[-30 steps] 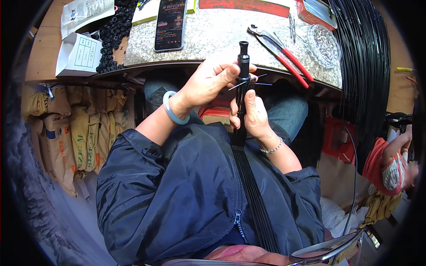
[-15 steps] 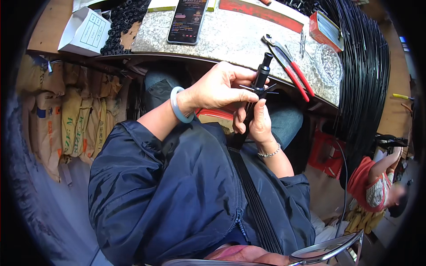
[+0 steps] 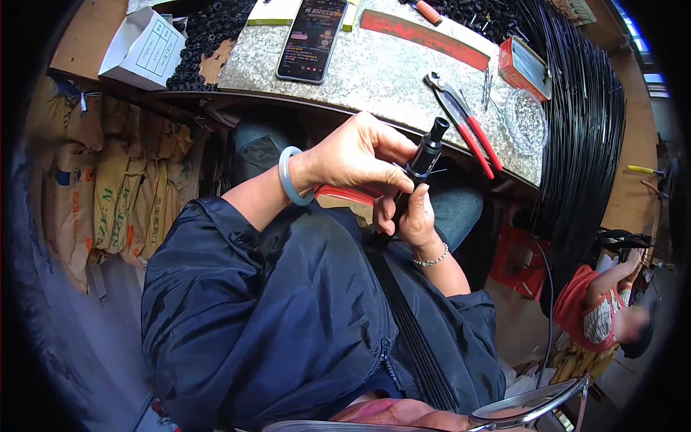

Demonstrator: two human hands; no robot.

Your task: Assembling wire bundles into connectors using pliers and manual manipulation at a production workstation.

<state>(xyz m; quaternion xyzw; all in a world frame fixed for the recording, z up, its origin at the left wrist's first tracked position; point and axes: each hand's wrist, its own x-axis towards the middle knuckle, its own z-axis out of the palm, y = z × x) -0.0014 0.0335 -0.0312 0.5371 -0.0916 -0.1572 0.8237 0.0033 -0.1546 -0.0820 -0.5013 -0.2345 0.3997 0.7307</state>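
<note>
My left hand (image 3: pixel 354 153), a pale bangle on its wrist, pinches a black stepped tubular fitting (image 3: pixel 430 153) around its lower part. The fitting stands tilted, its narrow end pointing up and away. Just under it my right hand (image 3: pixel 417 218) is closed round the top of a bundle of thin black rods (image 3: pixel 410 331), which runs down across my jacket; together they look like an umbrella frame. A short thin rod end sticks out sideways by the fitting. My fingers hide the joint between fitting and rods.
On the stone-topped bench (image 3: pixel 374 79) lie a phone (image 3: pixel 311 43), red-handled pincers (image 3: pixel 468 129), a red-sided box (image 3: pixel 524 68) and a clear dish (image 3: pixel 525 122). Long black rods (image 3: pixel 583 108) hang off the right side. A white carton (image 3: pixel 144 54) stands left; another person (image 3: pixel 594 309) sits at right.
Both hands and the black fitting have dropped slightly toward me, and the fitting leans further right. Fewer thin rod ends show sticking out around it. The view has shifted a little.
</note>
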